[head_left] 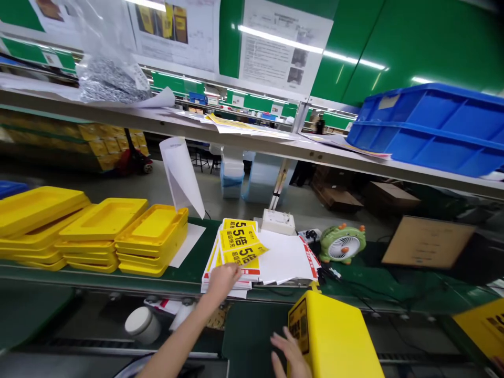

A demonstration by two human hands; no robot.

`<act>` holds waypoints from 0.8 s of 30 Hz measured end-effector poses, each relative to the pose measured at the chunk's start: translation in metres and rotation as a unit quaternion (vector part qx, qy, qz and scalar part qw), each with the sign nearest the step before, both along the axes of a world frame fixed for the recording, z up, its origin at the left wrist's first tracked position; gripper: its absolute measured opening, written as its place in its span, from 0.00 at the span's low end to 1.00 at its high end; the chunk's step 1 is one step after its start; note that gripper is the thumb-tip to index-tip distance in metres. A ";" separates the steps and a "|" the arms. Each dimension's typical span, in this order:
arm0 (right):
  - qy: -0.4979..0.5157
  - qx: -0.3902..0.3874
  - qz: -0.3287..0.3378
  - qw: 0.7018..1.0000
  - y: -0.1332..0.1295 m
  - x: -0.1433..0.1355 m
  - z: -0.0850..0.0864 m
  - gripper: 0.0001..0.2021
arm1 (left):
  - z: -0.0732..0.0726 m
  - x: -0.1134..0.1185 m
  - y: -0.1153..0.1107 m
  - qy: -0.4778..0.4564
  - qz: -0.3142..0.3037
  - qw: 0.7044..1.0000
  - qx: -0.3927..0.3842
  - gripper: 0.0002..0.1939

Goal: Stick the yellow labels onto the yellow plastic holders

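Observation:
My left hand is closed at the lower edge of several yellow printed sheets, its fingers pinched on the lowest one. Those sheets lie fanned over a stack of white and red papers on the green bench. At the lower right, my right hand has its fingers spread beside the left face of a large yellow box; whether the fingertips touch it I cannot tell. A dark label shows on that face of the box.
Stacked yellow trays stand at the left. Right of the papers are a white device and a green fan. A shelf holding blue bins crosses above. Below the bench sits a white round container. Another yellow box is far right.

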State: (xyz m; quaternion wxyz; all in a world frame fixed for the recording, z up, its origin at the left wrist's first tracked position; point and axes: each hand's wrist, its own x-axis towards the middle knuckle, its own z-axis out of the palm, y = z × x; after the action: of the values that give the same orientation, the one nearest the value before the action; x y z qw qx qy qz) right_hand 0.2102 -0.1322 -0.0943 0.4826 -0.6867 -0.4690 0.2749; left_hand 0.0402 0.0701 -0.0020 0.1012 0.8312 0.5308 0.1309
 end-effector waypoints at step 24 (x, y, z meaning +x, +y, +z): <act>0.499 -0.030 0.039 0.865 0.125 -0.034 0.070 0.29 | -0.014 0.016 -0.034 -0.295 -0.126 0.941 -0.106 0.13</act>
State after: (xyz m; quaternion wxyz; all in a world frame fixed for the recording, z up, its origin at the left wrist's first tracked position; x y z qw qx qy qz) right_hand 0.1760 -0.0069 -0.0238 0.6203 -0.4530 -0.1839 0.6133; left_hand 0.0562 0.0362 -0.0157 0.3563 0.7999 0.3786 0.2999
